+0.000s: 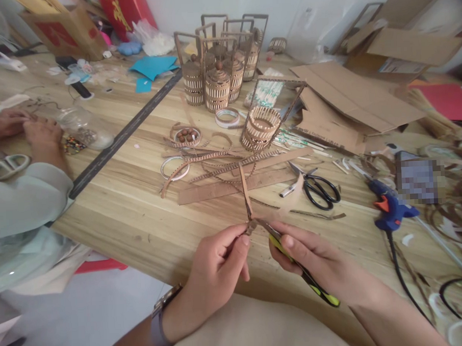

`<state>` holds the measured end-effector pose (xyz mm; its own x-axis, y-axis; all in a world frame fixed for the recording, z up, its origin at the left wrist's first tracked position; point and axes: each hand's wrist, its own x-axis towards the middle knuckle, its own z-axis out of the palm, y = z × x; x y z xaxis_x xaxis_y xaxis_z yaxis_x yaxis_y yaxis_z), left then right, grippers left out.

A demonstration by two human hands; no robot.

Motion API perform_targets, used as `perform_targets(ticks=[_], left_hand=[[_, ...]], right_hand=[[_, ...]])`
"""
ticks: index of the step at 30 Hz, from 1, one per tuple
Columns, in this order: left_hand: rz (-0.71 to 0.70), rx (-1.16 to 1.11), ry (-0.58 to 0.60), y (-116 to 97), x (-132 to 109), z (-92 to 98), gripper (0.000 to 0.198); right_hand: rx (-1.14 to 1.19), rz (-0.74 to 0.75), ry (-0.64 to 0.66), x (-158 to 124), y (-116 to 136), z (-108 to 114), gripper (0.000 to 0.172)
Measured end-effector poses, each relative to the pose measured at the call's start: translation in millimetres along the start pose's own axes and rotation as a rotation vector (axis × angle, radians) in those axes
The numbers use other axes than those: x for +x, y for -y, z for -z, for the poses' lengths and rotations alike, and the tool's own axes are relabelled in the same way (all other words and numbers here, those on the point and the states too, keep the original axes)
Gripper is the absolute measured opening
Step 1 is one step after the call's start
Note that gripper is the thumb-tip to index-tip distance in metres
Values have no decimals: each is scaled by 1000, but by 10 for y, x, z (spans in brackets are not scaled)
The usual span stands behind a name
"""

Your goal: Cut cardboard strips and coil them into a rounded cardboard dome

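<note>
My left hand [219, 265] pinches the near end of a narrow brown cardboard strip [245, 190], which runs away from me over the table. In my right hand [315, 256] is a black and yellow-green utility knife [320, 289], its tip at the strip by my left fingertips. The exact contact is too small to make out. Just beyond lie a wide cardboard piece [204, 190], several corrugated strips, and black-handled scissors [324, 193]. Farther back stands a small basket [260, 128] of pale sticks with a tall brown handle.
Several finished-looking lidded baskets [217, 89] stand at the back. A blue glue gun [393, 204] with a cable lies right, near curled strips. Flattened cardboard [358, 96] covers the back right. At left, a co-worker's hands [41, 130] are beside a clear jar [89, 128] and beads.
</note>
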<state>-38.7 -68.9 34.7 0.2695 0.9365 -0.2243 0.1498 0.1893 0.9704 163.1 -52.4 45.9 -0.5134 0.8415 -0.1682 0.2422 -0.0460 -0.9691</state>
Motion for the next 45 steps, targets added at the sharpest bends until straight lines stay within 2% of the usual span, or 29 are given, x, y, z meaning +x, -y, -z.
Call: perform_targets(ticks=[4,9,12,16,18,21,24,28,31,34,37,45], left_hand=[[33,-46,47,-1,25,21,34],[76,-124,72,-8,109,47,38],[116,-120,33,-10,145,53,36],[146,-76,-30,-23,155,46,30],[152,-63,-20,-20,152,33,28],[146,-45,0,0,142,6,27],[120,-17,7,8,126,-21,26],[35,102,15,-24,95,-37,25],[-100,248,-3,-45,76,-27,23],[-236,339,-35,-41,72,-12,18],[-345,324,-45,-31,81,-5,16],[-410,297,-36,-23,80,-7,16]], right_hand=[[94,-22,17,0,-40,10,58],[-82,-34,55,-15,-58,-9,53],[-333,12,26,-61,-103,1,54],[-842,44,-144,-148,-389,36,52],[-1068,143,-233,-187,-580,50,47],[-1241,202,-364,-214,-719,46,43],[-1152,256,-473,-173,-583,-14,42],[-849,457,-548,-28,-250,-171,33],[-746,536,-599,60,-128,-276,16],[-685,503,-619,78,-115,-330,13],[-630,470,-628,57,-112,-351,13],[-451,372,-652,52,-75,-375,12]])
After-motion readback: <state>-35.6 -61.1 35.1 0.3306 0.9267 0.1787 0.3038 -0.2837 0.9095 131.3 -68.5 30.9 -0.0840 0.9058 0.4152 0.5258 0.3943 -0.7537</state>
